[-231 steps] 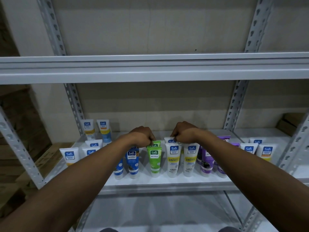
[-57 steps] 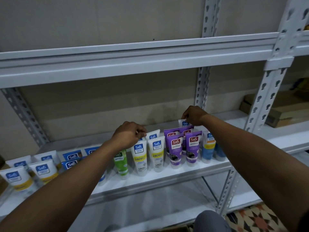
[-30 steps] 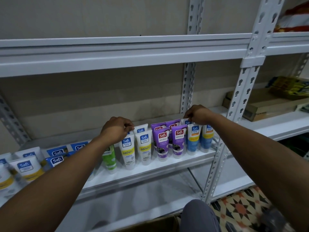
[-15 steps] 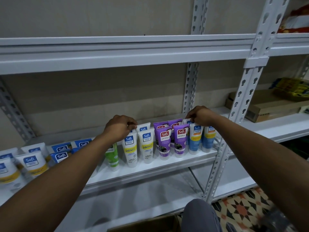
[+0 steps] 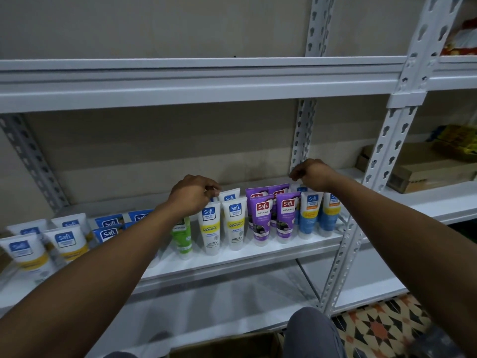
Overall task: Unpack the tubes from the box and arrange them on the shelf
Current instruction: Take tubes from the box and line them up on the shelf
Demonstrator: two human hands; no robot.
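1. Both hands have worked their way rightward along the row since the earliest frame, when they sat over the green tube and its neighbours. Over the last half second they barely shift.
2. The left hand hovers at the top of the white tubes. Its fingers are curled tight and seem to pinch a crimped end in the back row.
3. The right hand is loosely fisted just above the back blue tubes. Whether its fingertips actually grip one cannot be told.
4. All the tubes are already on the shelf, standing two deep: green, white, purple tubes, then blue, ending beside the metal post. More tubes stand further left.
5. The deciding relation is that every tube stands on its cap with its long axis upright and its flat crimped end uppermost. Both hands therefore reach from the front and above. The left hand is nearer the white pair and the right is nearer the blue pair by the post, with the purple ones between the two hands.
6. A brown edge at the bottom, beside the knee, is probably the box. It lies well below both hands, and its contents are hidden.
7. This looks like late tidying of the rows.
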